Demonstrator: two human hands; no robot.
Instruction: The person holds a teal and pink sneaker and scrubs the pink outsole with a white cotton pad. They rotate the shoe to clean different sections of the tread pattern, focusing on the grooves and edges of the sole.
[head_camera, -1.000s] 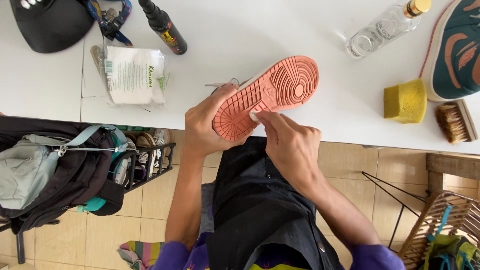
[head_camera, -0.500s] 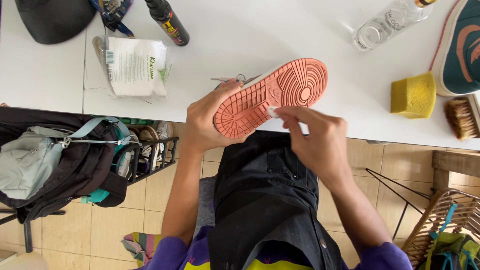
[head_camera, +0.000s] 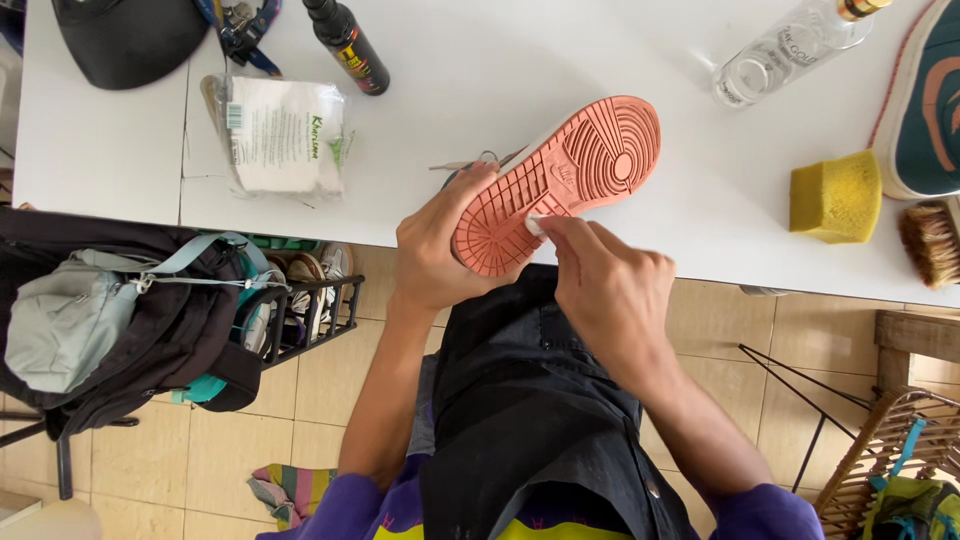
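Gripping the shoe (head_camera: 560, 180) sole-up at frame centre, the left hand (head_camera: 440, 245) clasps its heel. The right hand (head_camera: 610, 290) pinches a small white piece (head_camera: 533, 226) against the sole — hard rubbing could twist the shoe loose or knock the bottle (head_camera: 345, 45) at upper left.

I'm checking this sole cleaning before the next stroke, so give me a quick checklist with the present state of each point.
1. Orange rubber-soled shoe gripped at its heel end by the left hand: ok.
2. Sole turned up toward the camera: ok.
3. Right hand pinches a small white piece against the sole: ok.
4. What the white piece is: cannot tell.
5. Yellow sponge block and bristle brush lie on the white table, to the right of the shoe: ok.
6. Sole clean: cannot tell.
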